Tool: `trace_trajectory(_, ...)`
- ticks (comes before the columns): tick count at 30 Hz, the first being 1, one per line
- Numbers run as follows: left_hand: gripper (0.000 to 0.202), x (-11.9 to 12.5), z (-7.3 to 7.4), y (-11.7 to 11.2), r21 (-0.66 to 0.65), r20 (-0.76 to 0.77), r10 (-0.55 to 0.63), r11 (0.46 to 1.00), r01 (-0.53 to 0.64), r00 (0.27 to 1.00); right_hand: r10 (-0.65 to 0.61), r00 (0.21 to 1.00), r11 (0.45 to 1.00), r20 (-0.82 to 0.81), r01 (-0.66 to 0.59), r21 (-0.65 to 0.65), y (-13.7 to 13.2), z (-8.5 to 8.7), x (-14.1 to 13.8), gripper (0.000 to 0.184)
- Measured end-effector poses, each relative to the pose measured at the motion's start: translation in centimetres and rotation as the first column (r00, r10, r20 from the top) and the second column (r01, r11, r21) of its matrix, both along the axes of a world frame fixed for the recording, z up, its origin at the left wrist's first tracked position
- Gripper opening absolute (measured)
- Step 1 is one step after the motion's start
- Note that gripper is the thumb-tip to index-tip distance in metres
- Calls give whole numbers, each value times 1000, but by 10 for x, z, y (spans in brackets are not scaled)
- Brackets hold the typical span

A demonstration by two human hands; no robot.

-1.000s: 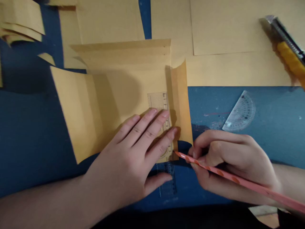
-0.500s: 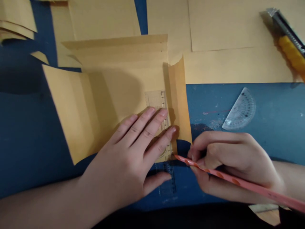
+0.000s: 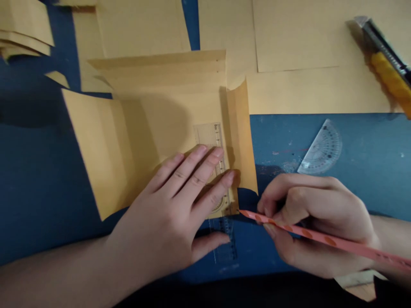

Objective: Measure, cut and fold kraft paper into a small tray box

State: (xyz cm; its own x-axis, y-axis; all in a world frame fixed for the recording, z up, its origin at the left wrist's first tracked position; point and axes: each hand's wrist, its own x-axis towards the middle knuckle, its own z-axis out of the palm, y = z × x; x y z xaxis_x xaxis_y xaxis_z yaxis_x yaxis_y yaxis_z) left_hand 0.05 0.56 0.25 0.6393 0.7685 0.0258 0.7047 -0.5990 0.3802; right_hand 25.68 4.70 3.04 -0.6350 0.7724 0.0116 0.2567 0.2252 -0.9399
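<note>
A tan sheet of card [image 3: 167, 111] with folded-up flaps lies in front of me. My left hand [image 3: 173, 205] presses flat on a clear plastic ruler [image 3: 205, 132], its fingers spread. The ruler lies near the card's right fold and sticks out past the card's lower edge. My right hand [image 3: 314, 222] is closed in a writing grip around a pink pencil [image 3: 321, 236] with orange spots. The pencil's tip is at the card's lower right corner, close beside the ruler; whether it touches cannot be made out.
A clear protractor [image 3: 321, 147] lies on the blue table [image 3: 372, 158] at the right. Beyond it, a yellow and black utility knife [image 3: 388, 72] rests on large tan sheets [image 3: 295, 92]. Stacked card pieces [image 3: 25, 21] and a small scrap [image 3: 58, 78] are at the upper left.
My right hand has shifted the pencil slightly to the right, its tip moving from the ruler's edge to the card's corner. The left hand stays on the ruler.
</note>
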Motion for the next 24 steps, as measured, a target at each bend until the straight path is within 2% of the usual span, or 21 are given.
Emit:
trace_trajectory(2,76,-1,2,-1,35,-30,-1,999,2,1000,-10,999,1000,-39,9,-19,1,0,1,23)
trace_trajectory(5,79,-5,8,-3,163,-64,-9,986,19,998,-1,997,1000,-78,-1,-29,3,-1,3,22)
trace_trajectory(7,73,-8,11,-4,230,-33,-55,971,61,998,5,996,999,-93,-8,-37,5,-1,3,22)
trace_trajectory(9,54,-11,11,-4,193,51,-122,975,110,991,6,995,999,-100,-11,-43,6,-1,3,21)
trace_trajectory(12,30,-16,9,-5,53,173,-169,985,162,970,8,995,999,-103,-12,-36,7,-1,3,21)
trace_trajectory(16,33,-19,9,-8,15,162,-175,985,175,971,-6,994,1000,-112,3,-28,7,0,5,21)
trace_trajectory(24,26,-12,19,-6,137,97,-208,971,194,973,-16,993,1000,-117,14,-19,6,0,8,21)
